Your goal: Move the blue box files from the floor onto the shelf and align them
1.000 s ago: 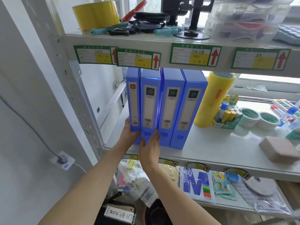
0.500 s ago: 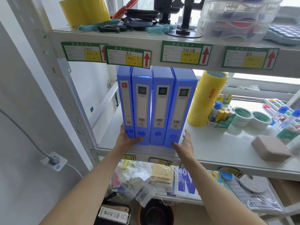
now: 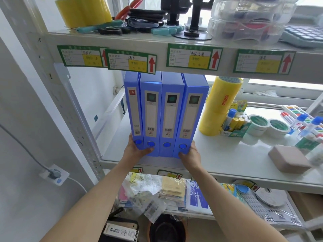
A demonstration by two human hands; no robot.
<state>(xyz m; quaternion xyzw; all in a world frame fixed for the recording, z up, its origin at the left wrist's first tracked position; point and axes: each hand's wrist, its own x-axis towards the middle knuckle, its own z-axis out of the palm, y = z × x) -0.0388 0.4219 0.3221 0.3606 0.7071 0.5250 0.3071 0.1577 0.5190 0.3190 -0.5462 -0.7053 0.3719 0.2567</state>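
Shelf (image 3: 218, 154) holds box files (image 3: 166, 116) (hands (image 3: 135, 151) flanking).

Right hand (image 3: 191, 155) now clasps the rightmost box file (image 3: 190, 116); previously just beside it.

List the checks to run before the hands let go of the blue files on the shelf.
1. All four blue box files stand on the shelf: ok.
2. Spines flush at the front: not ok, the leftmost sits a little further back.
3. Files upright, no gaps: ok.
4. Left hand and right hand bracket the row's ends: ok.
5. Clear of the yellow tape stack: ok.
6. More files on the floor: cannot tell.
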